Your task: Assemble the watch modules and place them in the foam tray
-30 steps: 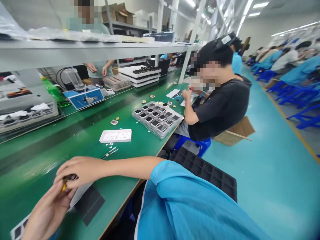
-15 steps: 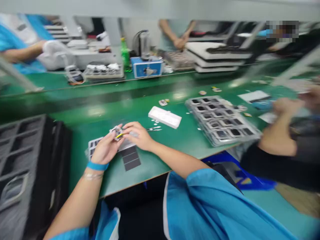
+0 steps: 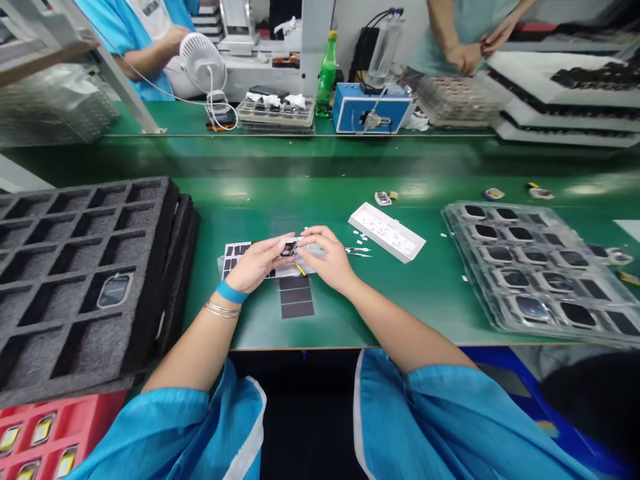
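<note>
My left hand (image 3: 257, 263) is closed around a small open smartwatch case (image 3: 289, 249), with dark inner parts showing. The fingers of my right hand (image 3: 327, 259) pinch the right side of the same case; their tips are partly hidden. A yellow strip (image 3: 300, 269) hangs just below it. Under my hands lies a sheet of black stickers (image 3: 237, 252), and in front of it a dark panelled strip (image 3: 296, 298). Tweezers (image 3: 359, 253) rest on the table right of my right hand, near a white box (image 3: 417, 241) holding tiny white pieces.
At left stands a black foam tray (image 3: 127, 327) holding one watch piece, with a red tray (image 3: 107, 407) below it. Clear plastic trays (image 3: 473, 280) of watch screens lie to the right. Beyond are a fan (image 3: 203, 60), a green bottle (image 3: 327, 77), a blue box (image 3: 370, 110) and co-workers.
My view has swung left, so the table's things sit further right and the red tray shows. The case has been turned in my hands, and the yellow strip now hangs below it.
</note>
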Tool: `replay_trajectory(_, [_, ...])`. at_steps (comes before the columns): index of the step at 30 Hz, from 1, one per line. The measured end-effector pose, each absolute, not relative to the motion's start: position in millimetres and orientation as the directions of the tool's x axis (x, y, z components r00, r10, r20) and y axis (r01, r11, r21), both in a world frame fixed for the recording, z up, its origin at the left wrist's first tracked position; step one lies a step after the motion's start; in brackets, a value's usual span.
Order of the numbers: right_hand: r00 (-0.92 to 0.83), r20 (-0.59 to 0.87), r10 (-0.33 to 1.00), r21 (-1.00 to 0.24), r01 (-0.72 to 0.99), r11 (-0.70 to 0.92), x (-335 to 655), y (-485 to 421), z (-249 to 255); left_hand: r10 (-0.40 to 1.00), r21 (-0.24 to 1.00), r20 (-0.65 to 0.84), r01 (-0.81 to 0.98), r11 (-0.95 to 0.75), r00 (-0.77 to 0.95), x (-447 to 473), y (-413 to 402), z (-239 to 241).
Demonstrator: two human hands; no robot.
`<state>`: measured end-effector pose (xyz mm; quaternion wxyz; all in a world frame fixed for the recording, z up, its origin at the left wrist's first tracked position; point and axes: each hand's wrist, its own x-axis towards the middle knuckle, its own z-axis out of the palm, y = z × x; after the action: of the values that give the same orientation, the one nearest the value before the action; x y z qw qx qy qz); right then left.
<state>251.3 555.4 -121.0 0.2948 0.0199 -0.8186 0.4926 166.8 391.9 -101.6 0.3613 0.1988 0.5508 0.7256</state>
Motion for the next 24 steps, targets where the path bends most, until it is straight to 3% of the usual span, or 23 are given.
replay_trajectory(4, [-0.814, 0.511, 0.275, -0.793, -0.322, 0.518, 249.4, 560.3, -120.3, 0.799, 0.935, -0.177, -0.352, -0.047, -0.575, 167.6, 392.3, -100.9])
replay_trajectory(7, [-0.794, 0.546, 0.267, -0.771, -0.353, 0.530, 251.7, 559.1, -116.5, 0.784, 0.929, -0.162, -0.360, -0.084, -0.599, 167.6, 393.4, -101.6])
replay_trajectory(16, [-0.716, 0.674, 0.182, -0.600, -0.388, 0.700, 259.7, 544.6, -112.7, 0.645, 0.940, 0.219, -0.018, -0.341, -0.732, 169.9, 397.8, -111.6])
replay_trajectory(24, [-0.712, 0.684, 0.159, -0.578, -0.396, 0.714, 261.5, 544.8, -114.5, 0.579, 0.916, 0.333, 0.110, -0.385, -0.744, 172.4, 399.9, -113.4])
